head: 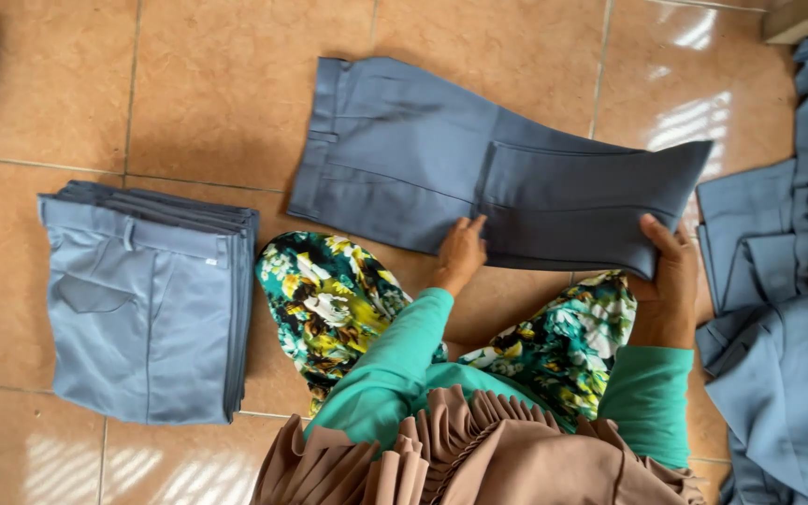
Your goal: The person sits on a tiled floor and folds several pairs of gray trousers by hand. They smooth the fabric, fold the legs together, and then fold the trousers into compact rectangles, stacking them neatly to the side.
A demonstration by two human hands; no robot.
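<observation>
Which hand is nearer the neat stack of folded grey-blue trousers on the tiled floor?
Left. The left hand presses the spread grey-blue trousers, a floral knee away from the stack of folded grey-blue trousers. The right hand grips their far end, farther off.

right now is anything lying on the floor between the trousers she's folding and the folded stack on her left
Nothing visible does. Between the grey trousers held by the left hand and right hand and the folded stack there is only bare tiled floor. Her floral-clad knee sits just below that path, close beside the stack.
</observation>
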